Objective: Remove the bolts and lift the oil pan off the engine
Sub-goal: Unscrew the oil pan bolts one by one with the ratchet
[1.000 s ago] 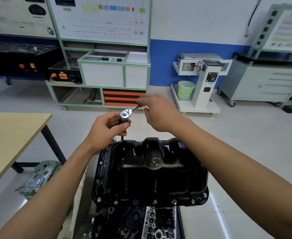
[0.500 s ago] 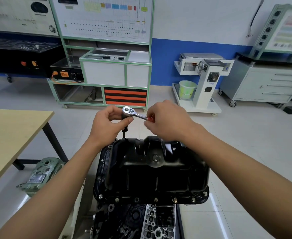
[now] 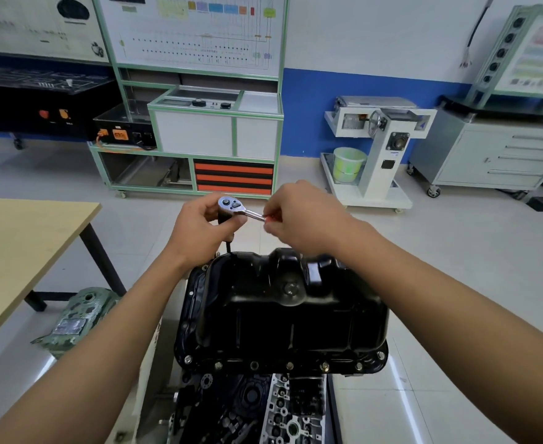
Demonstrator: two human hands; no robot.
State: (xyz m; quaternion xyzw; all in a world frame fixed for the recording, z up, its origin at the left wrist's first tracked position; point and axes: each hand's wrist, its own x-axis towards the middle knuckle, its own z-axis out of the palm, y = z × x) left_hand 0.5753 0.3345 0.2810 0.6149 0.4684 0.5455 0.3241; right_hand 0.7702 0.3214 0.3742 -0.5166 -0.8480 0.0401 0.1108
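At 6 o'clock, oil pan point(image 3: 279, 315): glossy black pressed metal, ribbed and stepped, seated on the engine point(image 3: 263, 408); round bolts point(image 3: 254, 365) lined its near flange.
Ratchet point(image 3: 231, 206): chrome, round-headed, above the pan's 11 o'clock corner.
Left hand point(image 3: 199, 232): curled round the ratchet head.
Right hand point(image 3: 305, 219): pinched the red-tipped handle.
Bucket point(image 3: 347, 163): pale green plastic, at 1 o'clock; contents unseen.

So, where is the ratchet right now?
Head view, centre: the ratchet is above the far-left corner of the oil pan, left hand gripping its head, right hand its handle.
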